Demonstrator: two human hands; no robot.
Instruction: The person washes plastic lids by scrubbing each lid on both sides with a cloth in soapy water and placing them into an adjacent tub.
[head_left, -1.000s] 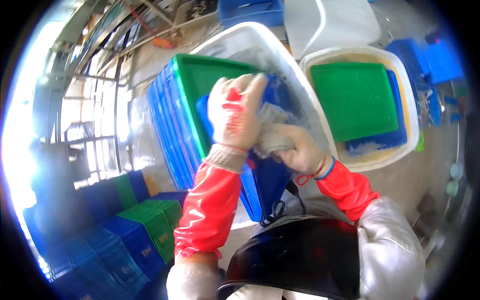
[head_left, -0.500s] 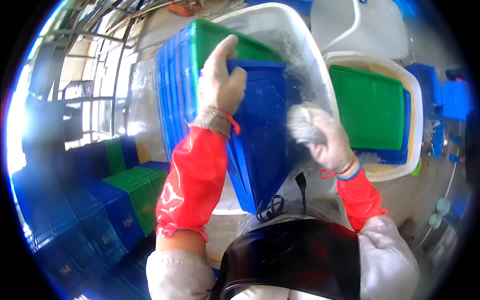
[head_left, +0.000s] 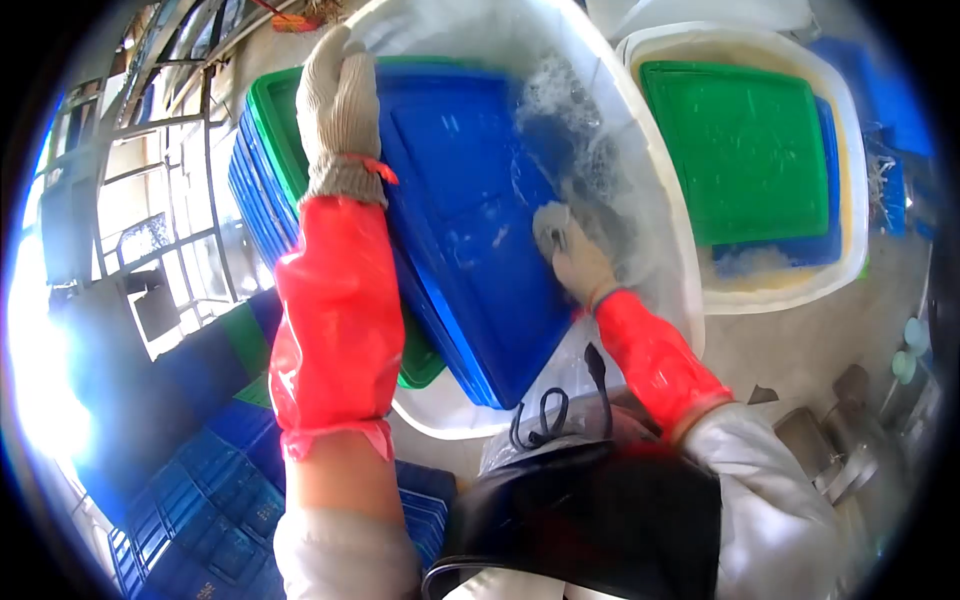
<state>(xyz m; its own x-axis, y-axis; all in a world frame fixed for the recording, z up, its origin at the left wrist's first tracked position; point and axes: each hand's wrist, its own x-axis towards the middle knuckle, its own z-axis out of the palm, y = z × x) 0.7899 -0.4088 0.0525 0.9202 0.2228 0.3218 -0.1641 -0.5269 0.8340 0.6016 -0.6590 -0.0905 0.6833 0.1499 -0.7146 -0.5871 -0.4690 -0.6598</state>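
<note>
My left hand [head_left: 340, 110], in a pale knit glove with a red sleeve cover, is closed on the upper left edge of a blue plastic lid [head_left: 450, 170]. The lid leans tilted in a white tub [head_left: 665, 200], with wet suds on its face. In my gloved right hand [head_left: 585, 268] is a greyish-white scrubbing pad [head_left: 551, 227], pressed against the lid's right part. Behind the blue lid a green lid [head_left: 270, 110] and several blue ones [head_left: 250, 190] are stacked at the left. Foamy water [head_left: 565, 95] fills the tub beside them.
A second white tub [head_left: 855, 200] to the right holds a green lid [head_left: 735, 150] over a blue one, in cloudy water. Blue crates [head_left: 210, 500] stand at lower left. A black apron [head_left: 590, 520] covers my front, and a dark cord [head_left: 545, 420] lies near the tub's edge.
My view has shifted. The right hand has brought the pad left onto the blue lid's face. My left hand stays at the lid's upper edge, and the lid's face now shows more fully.
</note>
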